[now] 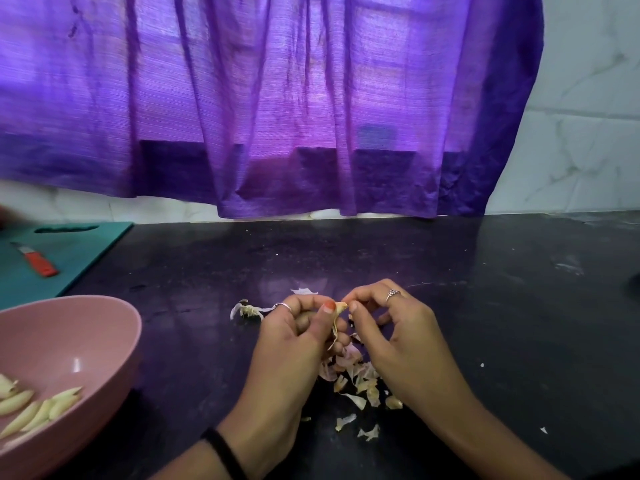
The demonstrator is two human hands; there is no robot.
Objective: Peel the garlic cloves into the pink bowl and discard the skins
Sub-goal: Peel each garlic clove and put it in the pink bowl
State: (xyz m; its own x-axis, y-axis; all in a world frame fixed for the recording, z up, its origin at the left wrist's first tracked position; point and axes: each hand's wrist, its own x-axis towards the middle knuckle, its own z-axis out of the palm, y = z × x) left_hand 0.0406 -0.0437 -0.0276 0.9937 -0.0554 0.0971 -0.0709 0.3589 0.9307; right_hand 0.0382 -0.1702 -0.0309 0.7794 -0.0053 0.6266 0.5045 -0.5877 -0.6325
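Hands (294, 327) (391, 323) pinching clove (341, 306), mid-counter, above skins (360, 379).

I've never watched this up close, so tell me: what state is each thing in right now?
Garlic clove: half peeled, pinched between both hands.
Left hand: grips the clove.
Right hand: pinches the clove's tip.
Pink bowl: upright, holds peeled cloves.
Skins: loose, scattered on the dark counter.
Knife: lying untouched on the green cutting board.

A purple curtain (263, 98) hangs over a white tiled wall (581, 133). Below, a dark tabletop (485, 306) carries a teal cutting board (76, 258) at far left, with a red-handled knife (36, 259) on it.
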